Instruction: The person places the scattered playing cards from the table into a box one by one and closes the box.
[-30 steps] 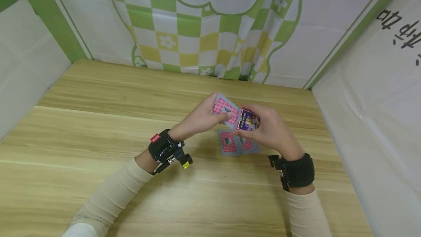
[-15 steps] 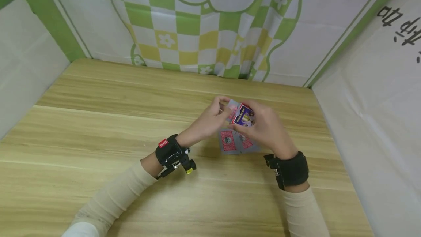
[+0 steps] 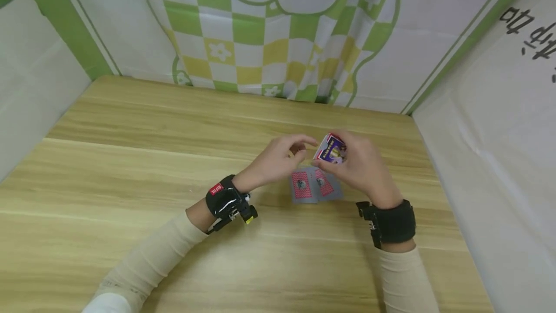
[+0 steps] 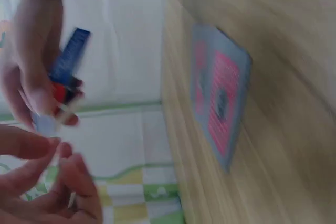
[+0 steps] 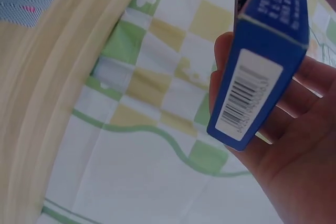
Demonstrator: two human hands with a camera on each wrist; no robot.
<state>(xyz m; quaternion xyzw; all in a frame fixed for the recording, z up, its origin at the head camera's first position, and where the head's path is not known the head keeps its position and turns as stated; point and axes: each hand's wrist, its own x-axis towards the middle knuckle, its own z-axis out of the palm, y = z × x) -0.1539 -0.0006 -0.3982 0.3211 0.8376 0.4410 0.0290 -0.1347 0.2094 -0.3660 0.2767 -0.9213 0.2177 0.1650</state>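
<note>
My right hand (image 3: 361, 165) grips a small card box (image 3: 334, 150) above the table, thumb on the near side and fingers on the far side. Its purple, pictured face and white end show in the head view. In the right wrist view, the blue end of the box (image 5: 252, 85) carries a barcode label. Just left of the box is my left hand (image 3: 273, 161), holding nothing, its forefinger reaching toward the white end and the other fingers loosely bent. Below both hands, two playing cards (image 3: 302, 185) with red patterned backs and grey borders lie on the table, side by side.
The wooden table (image 3: 173, 158) runs back to a white wall with a green and yellow checked curtain (image 3: 260, 37). A white side panel (image 3: 491, 124) bounds the right. Black bands with small cameras sit on both wrists.
A red-backed card in my left hand has gone into the box end and out of sight. The left hand has let go, and the box has tilted slightly.
</note>
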